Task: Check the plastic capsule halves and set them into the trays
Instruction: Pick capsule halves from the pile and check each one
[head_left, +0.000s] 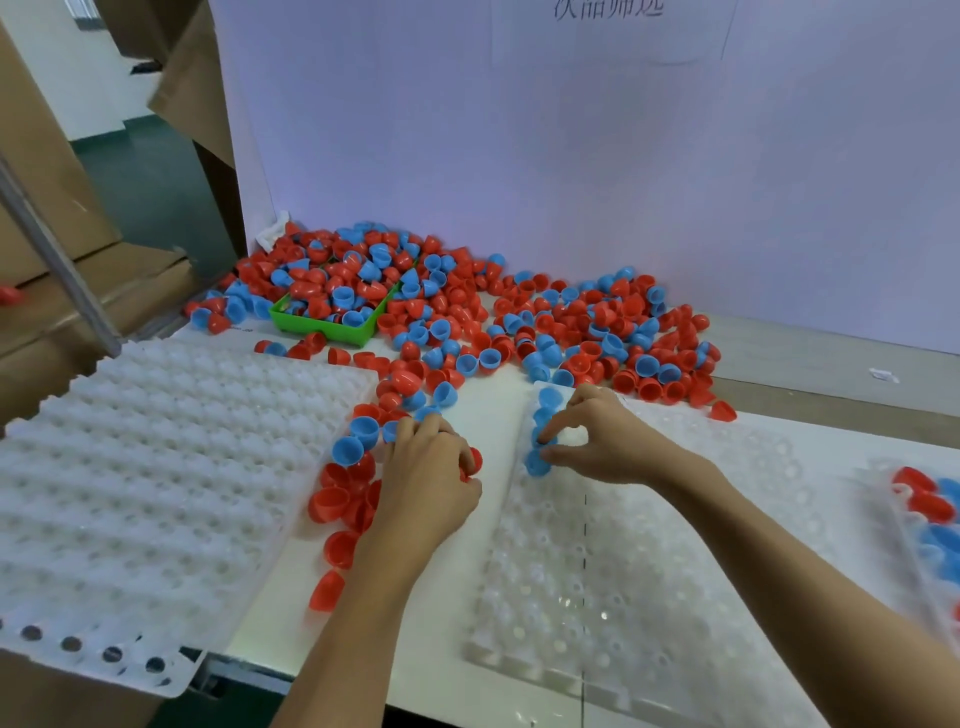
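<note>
While the right hand (597, 441) pinches a blue plastic capsule half (537, 461) at the far left column of the clear dimpled plastic tray (623, 597), the left hand (431, 467) curls around red plastic capsule halves (471, 462) on the white desk (483, 415). Beyond lie a loose red-and-blue heap of halves (545, 322), a green plastic bin (332, 322) and, at left, a white moulded tray (156, 467).

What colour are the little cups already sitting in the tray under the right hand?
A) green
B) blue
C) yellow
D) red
B: the right hand pinches a blue capsule half in the clear tray, and the ones in the same column above it are blue too.
</note>
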